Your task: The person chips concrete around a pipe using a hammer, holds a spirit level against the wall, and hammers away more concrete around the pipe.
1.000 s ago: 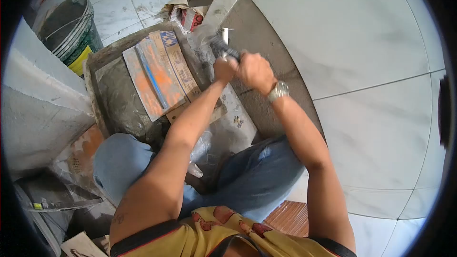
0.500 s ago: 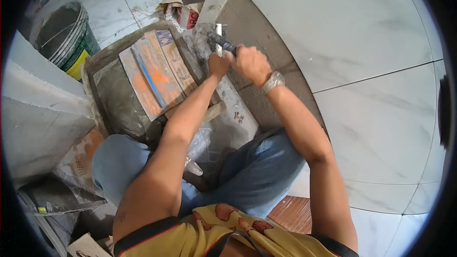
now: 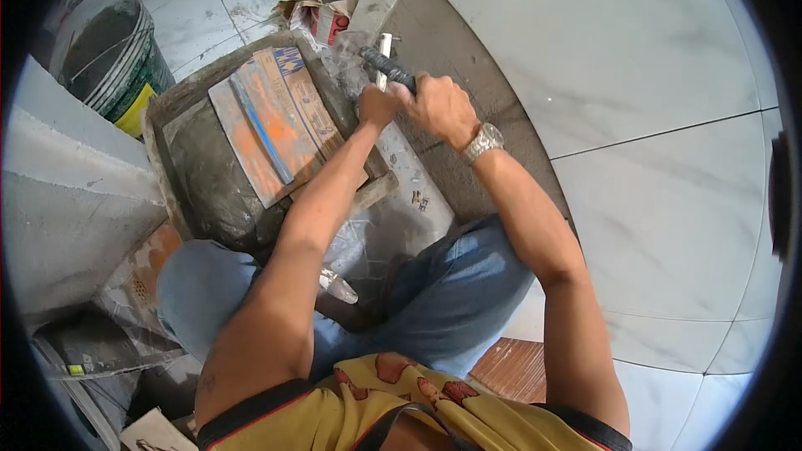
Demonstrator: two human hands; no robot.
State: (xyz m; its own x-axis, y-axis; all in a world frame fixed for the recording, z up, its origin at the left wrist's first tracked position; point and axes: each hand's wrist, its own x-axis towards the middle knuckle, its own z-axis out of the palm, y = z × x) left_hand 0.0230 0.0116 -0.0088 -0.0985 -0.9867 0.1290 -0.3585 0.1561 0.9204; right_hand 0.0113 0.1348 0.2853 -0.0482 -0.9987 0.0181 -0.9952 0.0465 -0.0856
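Observation:
My right hand point(image 3: 444, 107), wearing a metal-banded watch point(image 3: 484, 143), is closed around a tool with a dark, wrapped-looking shaft point(image 3: 388, 68). The shaft sticks out to the left past my fingers; its exact kind is unclear. Close beside it, my left hand point(image 3: 378, 107) is closed on a narrow white strip point(image 3: 383, 60) that stands up from the fist, partly behind the dark shaft. Both hands are above a crumpled clear plastic bag point(image 3: 341, 63) and the grey step surface. My fingers hide the lower end of the strip.
Left of my hands, a mortar trough point(image 3: 156, 135) holds grey mix with an orange-smeared float point(image 3: 246, 146) and cardboard point(image 3: 294, 98) on top. A green bucket point(image 3: 142, 71) stands beyond. Large marbled tiles point(image 3: 652, 58) lie right; a torn paper sack point(image 3: 305, 2) sits ahead.
Both hands have shifted very slightly, the left a little to the left. The dark shaft sits slightly higher and looks sharper. Both grips are kept.

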